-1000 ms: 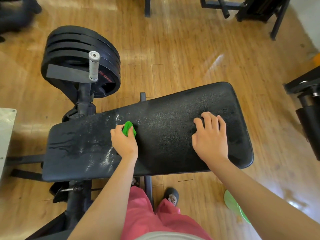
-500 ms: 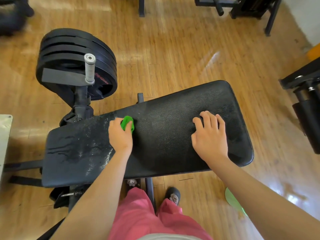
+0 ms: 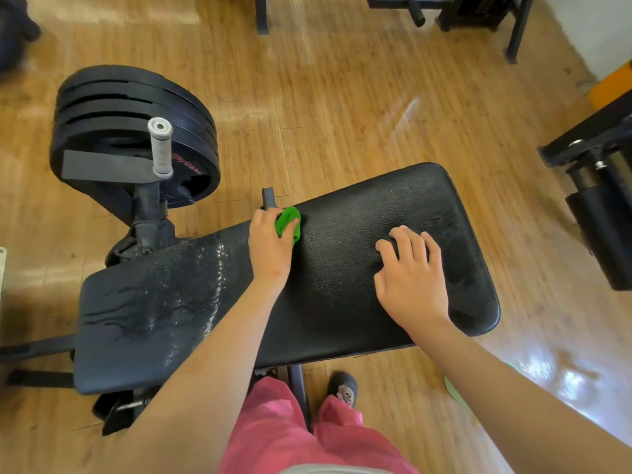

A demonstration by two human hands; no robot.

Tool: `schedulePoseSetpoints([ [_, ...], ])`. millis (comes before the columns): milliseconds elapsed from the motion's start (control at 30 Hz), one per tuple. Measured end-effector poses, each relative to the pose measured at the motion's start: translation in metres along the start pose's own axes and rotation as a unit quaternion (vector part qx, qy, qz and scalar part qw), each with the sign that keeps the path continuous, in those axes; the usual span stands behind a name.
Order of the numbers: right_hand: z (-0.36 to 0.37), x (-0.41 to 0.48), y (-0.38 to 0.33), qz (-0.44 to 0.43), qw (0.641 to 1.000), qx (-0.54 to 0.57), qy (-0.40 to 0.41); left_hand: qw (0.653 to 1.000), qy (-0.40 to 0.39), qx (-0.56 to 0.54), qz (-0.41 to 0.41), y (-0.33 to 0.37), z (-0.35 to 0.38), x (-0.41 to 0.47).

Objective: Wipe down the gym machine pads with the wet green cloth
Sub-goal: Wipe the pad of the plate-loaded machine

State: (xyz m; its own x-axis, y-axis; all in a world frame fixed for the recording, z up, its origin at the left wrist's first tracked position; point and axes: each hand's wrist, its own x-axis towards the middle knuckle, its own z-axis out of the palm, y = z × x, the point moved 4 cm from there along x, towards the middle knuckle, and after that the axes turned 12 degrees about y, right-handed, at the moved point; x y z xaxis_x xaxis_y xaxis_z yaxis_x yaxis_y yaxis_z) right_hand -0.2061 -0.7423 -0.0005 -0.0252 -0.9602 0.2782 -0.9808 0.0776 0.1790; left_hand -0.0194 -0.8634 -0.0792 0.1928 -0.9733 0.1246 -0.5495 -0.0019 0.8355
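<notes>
Head view, looking straight down, and the wipe is under way on the long black pad (image 3: 342, 302). The left hand (image 3: 270, 249) has the green cloth (image 3: 288, 223) bunched into a wad at the pad's far edge, about midway along. That grip is tight, fingers curled round the cloth and pressing it onto the vinyl. Wet streaks (image 3: 160, 295) shine across the left part of the pad while the right part looks mostly dull and dry, so I'd call this pad roughly half done. The right hand (image 3: 412, 282) rests on that dry stretch, fingers loosely bent, tips on the surface, holding nothing; it looks like a brace. Next move, I'd judge, is to sweep the cloth rightward across the dry vinyl, and the right hand must lift clear first.
</notes>
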Motion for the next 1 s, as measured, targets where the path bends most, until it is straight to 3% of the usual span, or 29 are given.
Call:
schedulePoseSetpoints([
  [100,0.0,0.0,0.0,0.002,1.0,0.001,-0.007,1.0,0.006,0.007,0.008,-0.012,-0.004,0.01],
  [333,0.0,0.001,0.0,0.008,1.0,-0.006,-0.028,0.99,0.051,0.09,-0.096,-0.057,-0.026,0.045],
  [433,0.0,0.001,-0.002,0.008,1.0,-0.008,-0.029,0.992,0.03,0.091,-0.08,-0.049,-0.02,0.05],
  [667,-0.004,0.003,-0.002,0.013,1.0,-0.013,-0.025,0.999,-0.034,-0.022,0.021,0.014,0.012,0.039],
  [867,-0.004,0.003,-0.002,0.016,1.0,-0.016,-0.022,0.997,-0.047,0.009,0.054,-0.006,-0.003,0.045],
  [1000,-0.004,0.003,-0.002,0.013,1.0,-0.013,-0.019,0.998,-0.039,0.048,0.03,-0.037,-0.022,0.046],
])
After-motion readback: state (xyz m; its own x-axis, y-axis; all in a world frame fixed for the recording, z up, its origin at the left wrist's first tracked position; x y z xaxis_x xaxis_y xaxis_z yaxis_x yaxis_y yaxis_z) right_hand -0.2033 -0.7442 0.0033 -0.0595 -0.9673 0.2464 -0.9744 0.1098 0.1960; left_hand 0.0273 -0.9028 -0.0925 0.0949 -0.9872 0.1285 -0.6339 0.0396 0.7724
